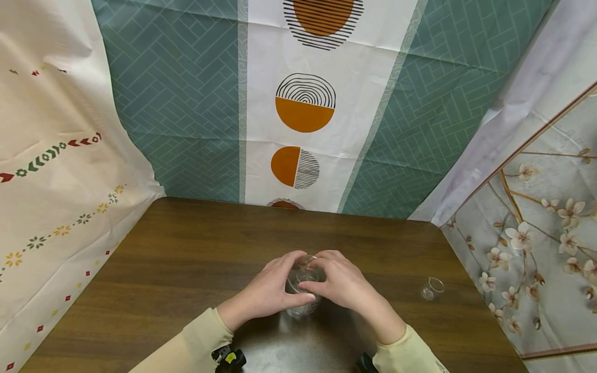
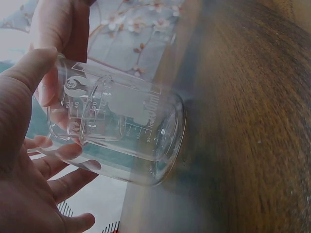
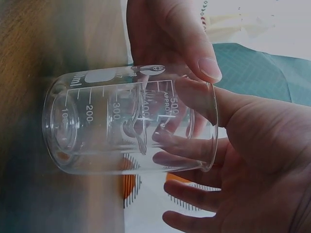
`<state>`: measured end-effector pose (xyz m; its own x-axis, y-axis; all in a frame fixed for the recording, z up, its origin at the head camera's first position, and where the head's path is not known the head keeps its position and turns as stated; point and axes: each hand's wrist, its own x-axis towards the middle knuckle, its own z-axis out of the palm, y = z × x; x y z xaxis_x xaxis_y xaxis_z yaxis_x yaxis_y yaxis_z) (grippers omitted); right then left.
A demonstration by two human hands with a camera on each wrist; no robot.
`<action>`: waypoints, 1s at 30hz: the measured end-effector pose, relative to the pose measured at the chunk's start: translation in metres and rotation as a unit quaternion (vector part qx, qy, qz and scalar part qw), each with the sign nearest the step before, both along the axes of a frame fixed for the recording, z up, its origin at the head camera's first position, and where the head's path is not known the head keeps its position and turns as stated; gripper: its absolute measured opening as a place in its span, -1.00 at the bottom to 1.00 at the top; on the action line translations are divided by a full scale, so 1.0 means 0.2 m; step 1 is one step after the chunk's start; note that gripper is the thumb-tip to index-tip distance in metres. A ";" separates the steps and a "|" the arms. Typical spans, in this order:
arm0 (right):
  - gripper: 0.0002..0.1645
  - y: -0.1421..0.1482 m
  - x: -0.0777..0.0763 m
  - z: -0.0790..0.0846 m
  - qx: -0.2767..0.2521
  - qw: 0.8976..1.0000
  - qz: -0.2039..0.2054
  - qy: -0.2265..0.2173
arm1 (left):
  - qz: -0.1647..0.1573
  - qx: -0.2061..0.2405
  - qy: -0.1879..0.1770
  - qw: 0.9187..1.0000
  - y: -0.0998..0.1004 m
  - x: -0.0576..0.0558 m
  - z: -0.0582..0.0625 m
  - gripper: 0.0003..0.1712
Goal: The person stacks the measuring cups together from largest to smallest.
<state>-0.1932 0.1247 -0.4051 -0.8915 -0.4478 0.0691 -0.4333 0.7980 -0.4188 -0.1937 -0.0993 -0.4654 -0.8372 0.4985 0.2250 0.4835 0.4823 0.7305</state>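
A large clear glass beaker [image 1: 302, 311] with white graduations stands upright on the brown table. My left hand [image 1: 268, 291] holds it near the rim, with the thumb on the near side and the fingers curved round the glass. Inside it sits a medium beaker [image 3: 127, 124], its rim well below the large one's. A small beaker [image 2: 80, 109] overlaps the medium one's opening, partly within it. My right hand [image 1: 344, 280] reaches over the large rim and pinches the small beaker between thumb and fingers. Overlapping glass makes the exact contact hard to see.
Another small glass beaker [image 1: 431, 289] stands by itself on the right side of the wooden table [image 1: 200, 248]. Patterned cloth hangs behind the table [image 1: 186, 103] and along both sides, close to its edges.
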 end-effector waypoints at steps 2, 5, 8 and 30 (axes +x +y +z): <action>-0.44 0.00 0.00 0.00 0.000 1.000 0.002 -0.003 | 0.000 0.001 0.000 1.000 0.00 0.00 0.00 0.06; -0.43 0.00 0.00 0.00 0.001 1.000 0.004 -0.008 | 0.000 0.002 0.000 1.000 0.00 0.00 0.00 0.06; -0.42 0.00 -0.01 0.00 0.003 1.000 0.003 -0.014 | 0.000 0.003 0.002 1.000 0.00 0.00 -0.01 0.05; -0.43 0.00 -0.01 0.00 0.003 1.000 0.007 -0.014 | -0.001 0.000 0.004 1.000 0.00 0.00 0.00 0.05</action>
